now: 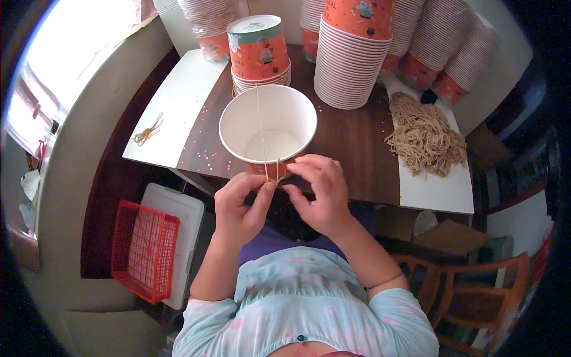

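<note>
A large white-lined paper bucket (pixel 232 131) stands at the table's near edge with its mouth towards me. One strand of thin tan string (pixel 260 119) runs across the mouth from the far rim to the near rim. At the near rim my left hand (pixel 241 199) pinches the string between thumb and fingers. Just right of it, my right hand (pixel 321 190) has its thumb and index finger apart beside a small standing loop of the string. The index fingertip is close to this loop; whether it touches is too fine to see.
Behind stand an upturned orange bucket (pixel 259 53) and a tall bucket stack (pixel 351 65), with wrapped stacks (pixel 428 35) farther right. A string heap (pixel 425 134) lies at right, a small string bundle (pixel 148 130) at left. Below left is a red basket (pixel 146 250); a wooden chair (pixel 476 297) is at right.
</note>
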Tool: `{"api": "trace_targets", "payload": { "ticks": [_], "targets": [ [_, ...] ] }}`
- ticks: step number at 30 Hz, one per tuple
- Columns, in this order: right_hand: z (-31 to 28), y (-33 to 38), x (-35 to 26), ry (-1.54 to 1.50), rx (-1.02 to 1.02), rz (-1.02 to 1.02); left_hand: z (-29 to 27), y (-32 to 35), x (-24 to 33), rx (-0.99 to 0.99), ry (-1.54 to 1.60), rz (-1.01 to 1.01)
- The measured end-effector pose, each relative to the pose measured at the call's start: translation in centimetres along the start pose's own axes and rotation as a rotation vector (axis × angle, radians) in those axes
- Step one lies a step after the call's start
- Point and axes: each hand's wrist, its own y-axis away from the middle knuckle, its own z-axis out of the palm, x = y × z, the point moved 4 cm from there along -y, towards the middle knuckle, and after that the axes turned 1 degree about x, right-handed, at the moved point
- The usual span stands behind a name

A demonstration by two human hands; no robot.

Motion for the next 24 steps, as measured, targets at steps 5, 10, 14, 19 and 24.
{"api": "trace_targets", "payload": {
  "ticks": [5,10,14,19,24],
  "targets": [
    [1.4,-1.1,-1.1,-0.068,0.007,-0.084,-0.1,-0.3,1.7,0.052,-0.170,0.194],
    [1.4,-1.7,-0.6,-0.122,0.040,-0.096,-0.4,-1.3,1.6,0.079,-0.095,0.238],
    [0.7,-2.6,-0.9,-0.081,0.010,-0.079,-0.9,-2.5,1.3,0.044,0.501,-0.030],
    [0.5,-3.0,0.4,-0.048,-0.027,-0.031,-0.5,-4.7,0.9,0.012,0.900,-0.081],
    [0.4,-3.9,0.4,0.006,-0.189,-0.031,-1.3,-5.5,-0.4,0.011,1.178,-0.107]
  ]
}}
